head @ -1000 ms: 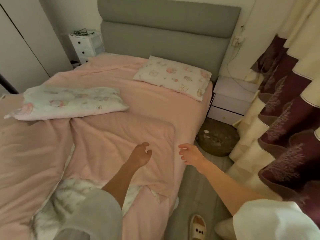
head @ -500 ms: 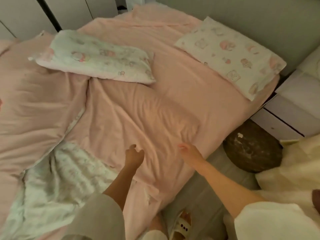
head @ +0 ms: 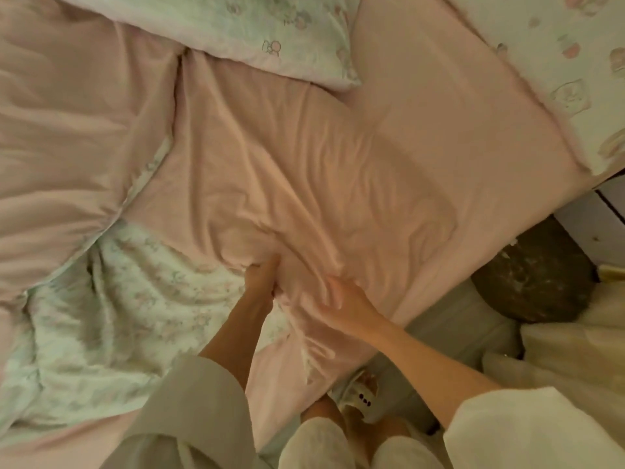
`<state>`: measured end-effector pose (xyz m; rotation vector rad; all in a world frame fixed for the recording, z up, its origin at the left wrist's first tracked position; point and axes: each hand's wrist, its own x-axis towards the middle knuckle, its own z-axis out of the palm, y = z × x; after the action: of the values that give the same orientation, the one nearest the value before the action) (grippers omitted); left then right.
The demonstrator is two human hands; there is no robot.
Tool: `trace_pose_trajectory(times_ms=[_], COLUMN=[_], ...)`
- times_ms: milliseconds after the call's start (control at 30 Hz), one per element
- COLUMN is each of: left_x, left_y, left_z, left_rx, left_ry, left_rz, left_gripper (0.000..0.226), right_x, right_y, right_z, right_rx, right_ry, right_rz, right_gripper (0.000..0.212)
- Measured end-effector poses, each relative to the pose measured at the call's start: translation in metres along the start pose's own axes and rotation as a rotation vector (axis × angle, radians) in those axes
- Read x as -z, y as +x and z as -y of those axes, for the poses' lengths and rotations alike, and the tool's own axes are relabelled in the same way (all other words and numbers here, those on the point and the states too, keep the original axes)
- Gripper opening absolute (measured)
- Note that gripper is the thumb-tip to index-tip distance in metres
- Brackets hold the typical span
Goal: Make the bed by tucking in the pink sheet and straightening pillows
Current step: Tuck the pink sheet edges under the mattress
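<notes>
Where the pink sheet (head: 304, 170) lay rumpled across the bed near its right edge, both hands had bunched it. The left hand (head: 262, 277) gripped a gathered fold, fingers curled round the cloth; the right hand (head: 341, 299) seemed to pinch a neighbouring fold, though its fingertips were partly buried. A floral underside of bedding (head: 135, 292) showed to the left, and two patterned pillows (head: 270, 32) lay beyond. To do this well, the pull probably needed to be even and toward the mattress edge, drawing creases flat before tucking.
</notes>
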<state>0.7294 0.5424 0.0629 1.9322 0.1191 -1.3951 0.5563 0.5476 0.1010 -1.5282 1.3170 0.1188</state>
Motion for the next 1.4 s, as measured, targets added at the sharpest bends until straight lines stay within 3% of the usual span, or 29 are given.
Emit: trace_pose_trajectory(times_ms=[100,200,300,400,433,567,733,900,1033,1167,1267,1333,1400], left_x=[-0.029,-0.056,-0.081,-0.111,-0.12,-0.169,-0.261,-0.373,-0.451,-0.485,-0.502,-0.511,-0.523], left_y=[-0.021,-0.044,-0.061,-0.078,-0.083,-0.107,-0.135,-0.159,-0.151,-0.096,-0.048,-0.022,0.005], left_z=[-0.037,-0.075,-0.111,-0.136,-0.141,-0.16,-0.203,-0.238,-0.244,-0.236,-0.226,-0.217,-0.207], left_rx=[-0.091,-0.202,-0.274,-0.287,-0.292,-0.334,-0.429,-0.514,-0.539,-0.492,-0.503,-0.611,-0.769], left_ry=[0.015,-0.076,-0.107,-0.142,-0.154,-0.207,-0.217,-0.199,-0.042,0.194,0.413,0.675,1.06], left_rz=[0.076,0.176,0.231,0.25,0.249,0.256,0.242,0.333,0.359,0.247,0.127,0.079,0.06], left_gripper=[0.013,0.017,0.003,0.002,0.004,0.006,0.008,0.011,0.017,0.02,0.04,0.06,0.064], right_x=[0.009,0.028,0.055,0.108,0.129,0.208,0.315,0.431,0.486,0.494,0.496,0.5,0.503], right_y=[0.0,0.007,0.018,0.027,0.026,0.02,0.027,0.04,0.062,0.109,0.161,0.191,0.22], right_z=[0.009,0.012,0.019,0.014,0.013,0.0,-0.01,-0.045,-0.091,-0.125,-0.14,-0.146,-0.156], right_rx=[-0.039,-0.1,-0.012,-0.046,-0.087,-0.109,0.012,0.049,-0.035,-0.111,-0.162,-0.157,-0.102], right_ry=[-0.076,-0.107,0.011,0.117,0.078,-0.13,-0.164,-0.212,-0.204,-0.254,-0.241,-0.308,-0.433], right_rz=[0.065,-0.065,-0.261,-0.462,-0.511,-0.636,-0.795,-0.963,-0.986,-0.883,-0.849,-0.883,-0.914], right_gripper=[0.107,0.116,0.096,0.036,0.026,0.019,0.022,0.023,0.02,0.025,0.023,0.027,0.039])
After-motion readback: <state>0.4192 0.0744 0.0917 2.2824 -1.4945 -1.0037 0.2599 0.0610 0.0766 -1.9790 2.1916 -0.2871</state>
